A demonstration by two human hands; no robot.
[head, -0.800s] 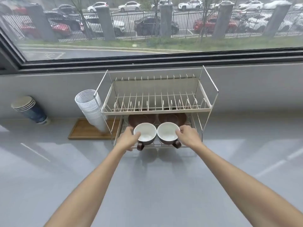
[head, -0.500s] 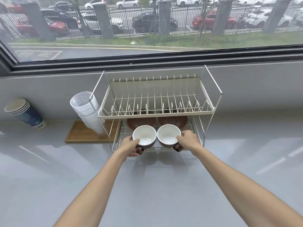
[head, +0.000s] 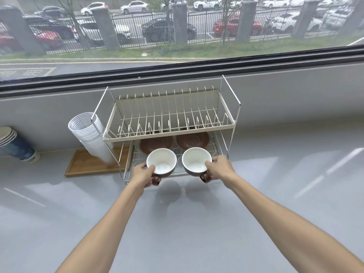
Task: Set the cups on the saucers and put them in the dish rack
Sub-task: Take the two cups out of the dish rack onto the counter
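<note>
A two-tier wire dish rack [head: 169,133] is standing at the centre of the frame on a grey countertop [head: 275,194], its back close to the low wall under the window [head: 177,36]. The upper tier of upright prongs is sitting bare, and the lower tier is showing as a narrow slot beneath it, open toward the viewer. In that slot two brown saucers are lying side by side toward the back: the left saucer [head: 155,143] and the right saucer [head: 193,139], each partly hidden by the upper tier's front rail.

The left hand [head: 144,174] is gripping the left cup [head: 162,161], brown outside and white inside, with the thumb curled over the near rim and the other fingers closed around the handle below. The right hand [head: 218,167] is gripping the right cup [head: 196,160] the same way, thumb on the rim, fingers wrapped at the handle. Both cups are sitting upright at the front edge of the lower tier, near each other with a small gap between, in front of the saucers; whether they are resting on the wire or being held just above it cannot be told.

At the left of the rack a leaning stack of clear plastic cups [head: 88,134] is touching the rack's side frame, over a wooden tray [head: 88,164]. Paper cups [head: 15,144] are standing at the far left edge. The countertop is lying open to the right and in the lower half of the frame.
</note>
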